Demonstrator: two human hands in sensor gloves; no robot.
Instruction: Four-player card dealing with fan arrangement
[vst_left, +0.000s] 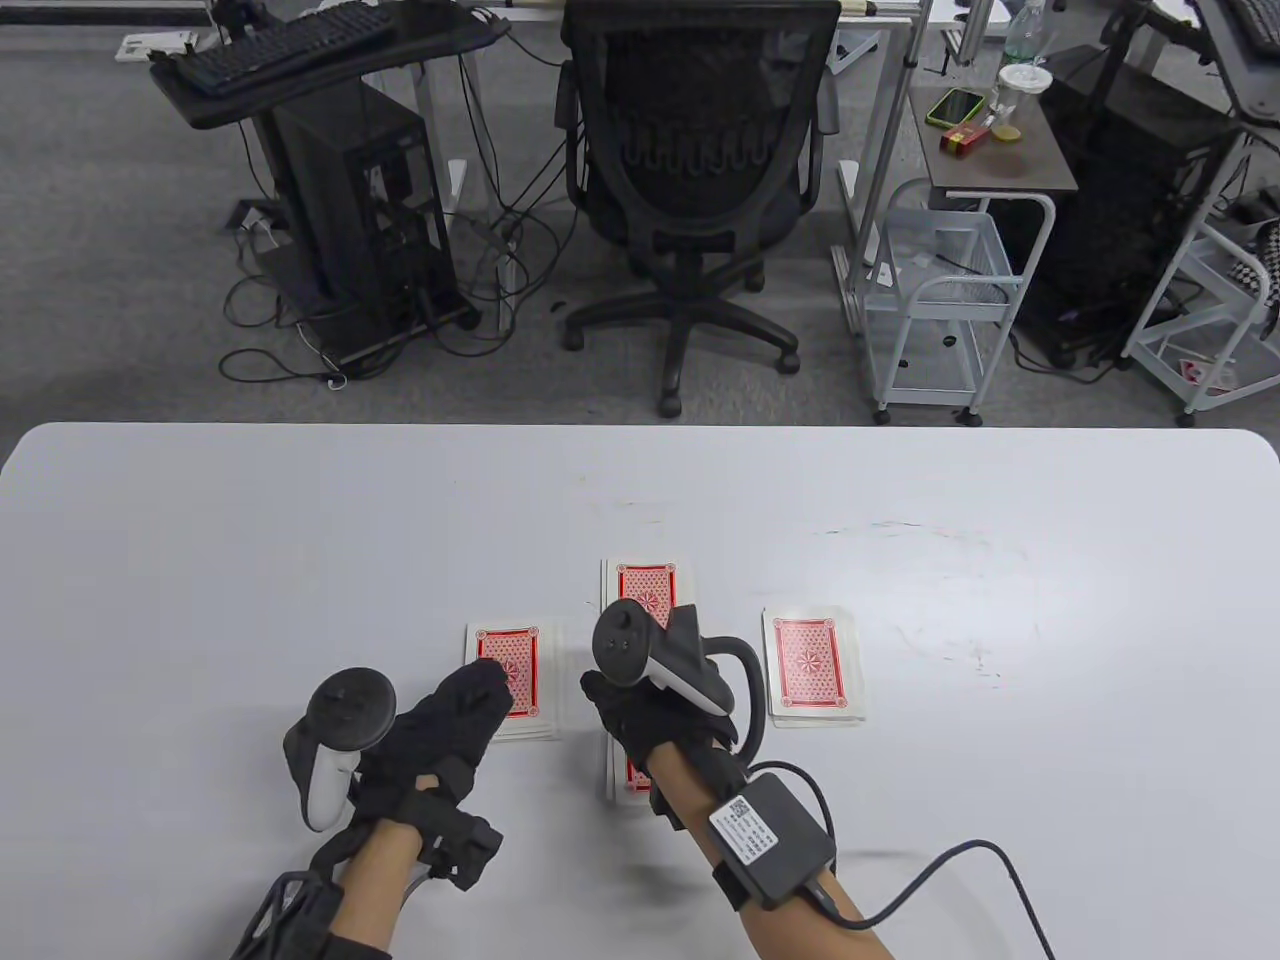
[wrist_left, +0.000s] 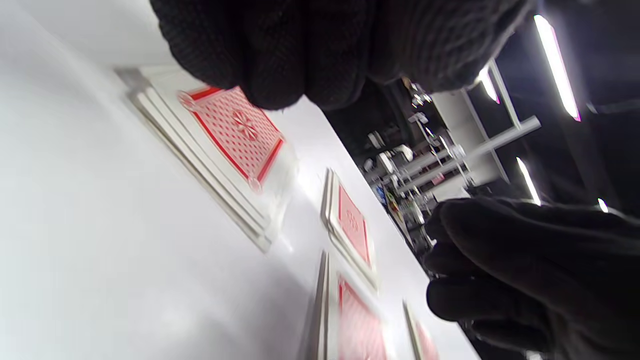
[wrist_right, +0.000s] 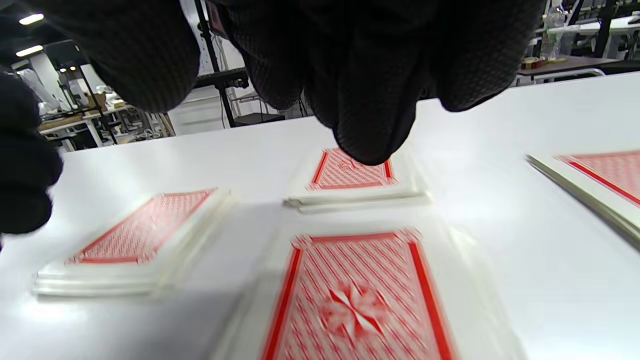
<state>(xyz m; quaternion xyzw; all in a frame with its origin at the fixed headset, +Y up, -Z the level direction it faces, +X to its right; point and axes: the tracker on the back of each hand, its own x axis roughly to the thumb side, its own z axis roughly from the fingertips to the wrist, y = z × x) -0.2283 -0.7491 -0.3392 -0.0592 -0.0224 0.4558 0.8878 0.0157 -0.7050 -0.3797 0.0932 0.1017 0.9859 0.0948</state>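
Note:
Four piles of red-backed cards lie face down on the white table (vst_left: 250, 560). In the table view they are a left pile (vst_left: 512, 668), a far pile (vst_left: 648, 585), a right pile (vst_left: 812, 680) and a near pile (vst_left: 622, 782). My left hand (vst_left: 478, 700) reaches over the left pile's near edge, with its fingertips (wrist_left: 295, 85) just above that pile (wrist_left: 235, 130). My right hand (vst_left: 640, 715) hovers over the near pile (wrist_right: 355, 300), covering most of it. Its fingertips (wrist_right: 370, 135) hang free and hold no card. The far pile (wrist_right: 352, 175) lies beyond them.
The left pile (wrist_right: 140, 235) and the right pile (wrist_right: 600, 180) flank the near one. Beyond the table's far edge stand an office chair (vst_left: 690, 150), a computer desk (vst_left: 340, 150) and a white cart (vst_left: 940, 290). A cable (vst_left: 960, 880) trails from my right wrist.

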